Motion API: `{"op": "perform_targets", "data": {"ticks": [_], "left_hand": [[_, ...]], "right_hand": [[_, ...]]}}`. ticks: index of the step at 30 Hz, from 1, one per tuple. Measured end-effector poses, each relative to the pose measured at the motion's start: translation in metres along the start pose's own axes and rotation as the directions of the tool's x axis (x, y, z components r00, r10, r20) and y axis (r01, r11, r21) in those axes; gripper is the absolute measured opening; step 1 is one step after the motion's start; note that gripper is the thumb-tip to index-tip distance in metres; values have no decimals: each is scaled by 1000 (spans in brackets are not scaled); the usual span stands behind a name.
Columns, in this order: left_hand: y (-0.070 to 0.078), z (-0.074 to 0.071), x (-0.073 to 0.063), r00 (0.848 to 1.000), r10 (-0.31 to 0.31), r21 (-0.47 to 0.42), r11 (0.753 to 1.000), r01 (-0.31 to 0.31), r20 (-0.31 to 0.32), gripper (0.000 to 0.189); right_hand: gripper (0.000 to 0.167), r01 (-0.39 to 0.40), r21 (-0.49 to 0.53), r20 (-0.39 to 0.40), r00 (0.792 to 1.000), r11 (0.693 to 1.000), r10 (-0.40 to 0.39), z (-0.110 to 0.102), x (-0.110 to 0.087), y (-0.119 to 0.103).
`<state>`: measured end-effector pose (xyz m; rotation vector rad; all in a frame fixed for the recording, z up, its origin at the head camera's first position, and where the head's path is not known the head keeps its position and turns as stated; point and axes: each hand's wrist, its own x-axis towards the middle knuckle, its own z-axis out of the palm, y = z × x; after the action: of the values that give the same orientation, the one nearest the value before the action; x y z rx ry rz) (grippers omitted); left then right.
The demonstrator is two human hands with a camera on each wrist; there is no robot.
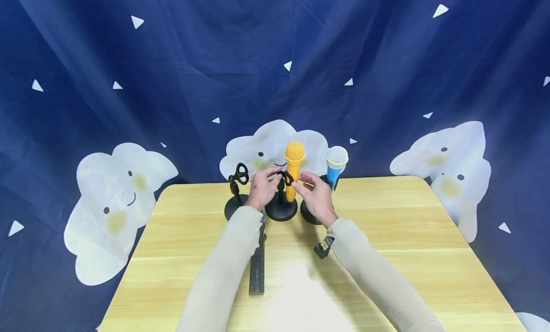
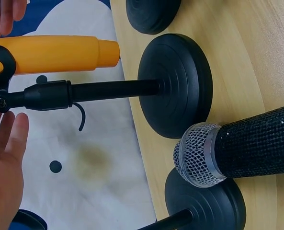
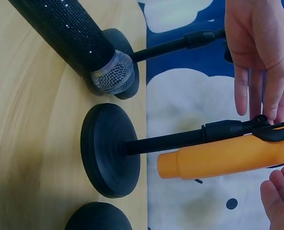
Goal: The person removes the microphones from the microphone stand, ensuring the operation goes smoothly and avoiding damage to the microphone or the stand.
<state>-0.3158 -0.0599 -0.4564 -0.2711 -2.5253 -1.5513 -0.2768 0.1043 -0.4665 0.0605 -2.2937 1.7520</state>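
Observation:
An orange microphone (image 1: 294, 167) sits tilted upright in the ring clip of the middle black stand (image 1: 281, 210). My left hand (image 1: 263, 188) pinches the stand's clip joint with thumb and fingertips, its other fingers fairly straight in the right wrist view. My right hand (image 1: 317, 196) is at the microphone's other side, fingers loosely bent; in the right wrist view its fingertips (image 3: 271, 189) are slightly apart from the orange body. Beneath my forearms, a black sparkly microphone (image 2: 256, 141) with a silver mesh head lies on the table.
A blue microphone with a white head (image 1: 337, 158) is in the right stand (image 1: 309, 215), partly behind my right hand. The left stand (image 1: 234, 205) has a bare ring clip. A patterned blue curtain (image 1: 275, 84) hangs behind the wooden table (image 1: 180, 255).

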Motion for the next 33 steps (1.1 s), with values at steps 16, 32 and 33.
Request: {"op": "perform_targets", "data": {"ticks": [16,32,33], "left_hand": [[4,7,1,1000,11,-16,1000,-11,-26,23],[10,7,6,999,-16,54,998,19,-50,19],[10,7,6,999,-26,56,998,29,-44,19]], "right_hand": [[43,26,-22,-28,999,999,-27,4,12,-10],[42,26,-41,-70,997,999,-29,8,20,-18],[42,27,-44,-68,997,999,-30,8,21,-18]]}}
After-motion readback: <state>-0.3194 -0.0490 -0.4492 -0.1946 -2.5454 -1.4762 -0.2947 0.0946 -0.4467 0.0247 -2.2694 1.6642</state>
